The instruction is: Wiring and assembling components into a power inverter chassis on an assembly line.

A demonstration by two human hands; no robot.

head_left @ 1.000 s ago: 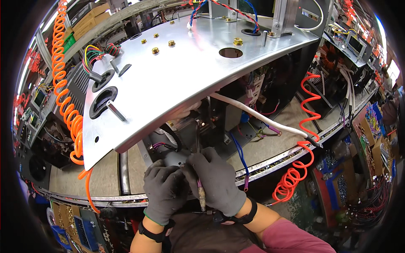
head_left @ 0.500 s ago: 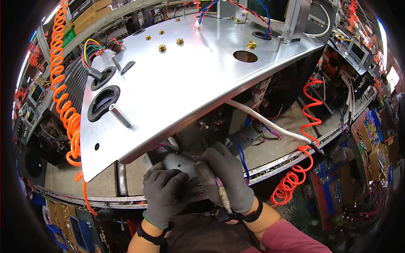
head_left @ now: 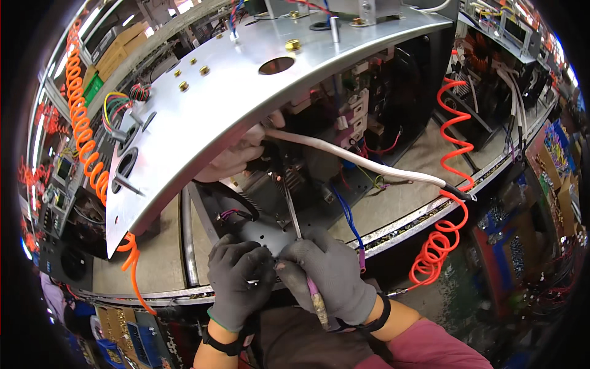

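Observation:
My right hand (head_left: 329,277), in a grey work glove, is closed around a screwdriver (head_left: 294,212) with a worn purple and yellowish handle. Its long metal shaft points forward, away from me, into the open side of a machine chassis. My left hand (head_left: 239,283), gloved too, is curled beside it at the chassis's near edge; a small shiny bit shows between its fingers, too small to name. Between and beyond the hands lies a grey metal plate (head_left: 261,232) with small holes. Above hangs the chassis's broad silver panel (head_left: 203,111), carrying brass bolts and rubber-rimmed holes.
A thick white cable (head_left: 362,161) sticks out of the chassis to the right. Blue wires (head_left: 348,215) hang near my right hand. Orange coiled air hoses (head_left: 455,123) run down on both sides. A metal rail (head_left: 393,237) edges the bench, with parts bins (head_left: 491,234) below right.
The view has shifted, so the silver panel sits higher and more of the chassis's inside shows. The screwdriver's shaft is now visible beyond my right hand. Both hands remain close together.

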